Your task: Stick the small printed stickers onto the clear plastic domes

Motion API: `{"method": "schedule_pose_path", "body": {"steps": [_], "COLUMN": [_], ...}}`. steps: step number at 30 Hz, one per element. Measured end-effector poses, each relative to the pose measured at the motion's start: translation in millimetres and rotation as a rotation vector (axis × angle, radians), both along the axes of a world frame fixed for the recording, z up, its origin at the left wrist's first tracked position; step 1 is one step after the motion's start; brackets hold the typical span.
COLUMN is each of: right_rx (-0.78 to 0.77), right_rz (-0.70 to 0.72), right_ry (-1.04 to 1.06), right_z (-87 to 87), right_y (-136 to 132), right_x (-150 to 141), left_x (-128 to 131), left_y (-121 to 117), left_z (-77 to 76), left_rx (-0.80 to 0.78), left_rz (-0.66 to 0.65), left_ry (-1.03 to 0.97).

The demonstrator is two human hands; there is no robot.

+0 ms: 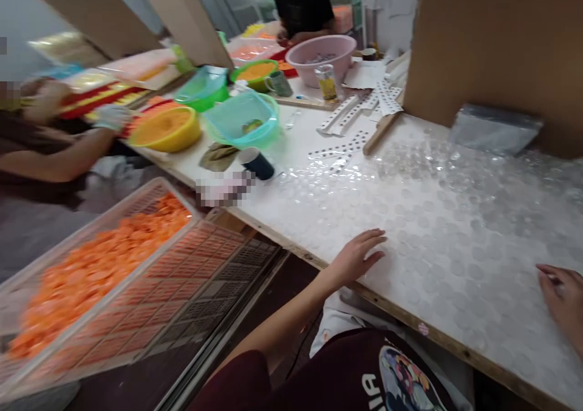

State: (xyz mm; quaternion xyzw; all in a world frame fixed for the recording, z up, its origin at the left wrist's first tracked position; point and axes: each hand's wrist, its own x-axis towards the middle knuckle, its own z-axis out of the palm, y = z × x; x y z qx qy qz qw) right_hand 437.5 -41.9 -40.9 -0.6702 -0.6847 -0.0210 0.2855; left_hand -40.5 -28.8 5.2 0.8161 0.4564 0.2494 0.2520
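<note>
Many clear, round plastic discs (428, 259) lie spread across the white tabletop (255, 207), with more heaped towards its back. My left hand (357, 256) rests near the table's front edge, over the nearest discs. Its fingers stretch forward, the thumb stands apart, and no object shows in it. At the right border is my right hand (562, 295), partly cut off by the frame. Its fingers are extended above the discs with a gap to the thumb, and I see nothing held there.
A crate (159, 259) of orange plastic pieces (104, 262) stands left of the table. Beyond are a dark cup (257, 163), a yellow basin (166, 133), a green basket (243, 119) and a pink tub (321, 56). Cardboard (492, 53) rises behind the discs. Two other people sit nearby.
</note>
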Motion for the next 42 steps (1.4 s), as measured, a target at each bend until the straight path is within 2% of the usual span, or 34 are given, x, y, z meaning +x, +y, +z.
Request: {"method": "schedule_pose_path", "body": {"steps": [3, 7, 10, 15, 18, 22, 30, 36, 42], "right_rx": [-0.04, -0.027, -0.019, -0.053, -0.161, -0.285, -0.338, -0.291, -0.253], "right_rz": [-0.021, -0.036, -0.002, 0.209, 0.353, 0.462, 0.569, 0.571, 0.569], "right_ry": [-0.066, -0.1, -0.068, -0.021, -0.079, -0.167, -0.218, -0.235, -0.256], "right_z": [-0.1, 1.0, 6.1, 6.4, -1.1, -8.2, -6.3, -16.1, -19.4], "right_y": [0.8, -1.5, -4.2, -0.2, 9.8, 27.1, 54.1, 52.1, 48.4], "right_x": [-5.3, -10.8, -26.3, -76.4, -107.5, -139.2, -179.6, -184.4, -182.6], "left_x": [-8.0, -14.7, -13.4, -9.0, -9.5, -10.4, -12.0, -33.1, -49.7], "left_y": [-0.9, 1.8, 1.9, 0.7, 0.9, 0.6, -2.4, -5.9, -8.6], "left_z": [-10.1, -29.4, -37.2, -40.2, -44.2, -49.6, -41.3, -37.8, -31.9], "left_rx": [0.033, 0.041, 0.036, 0.029, 0.017, 0.001, -0.01, -0.042, -0.032], "left_rz": [0.053, -0.026, -0.068, -0.1, -0.1, -0.123, -0.106, 0.004, 0.048], "left_ry": [0.054, 0.142, 0.188, 0.215, 0.238, 0.252, 0.223, 0.225, 0.234]}}
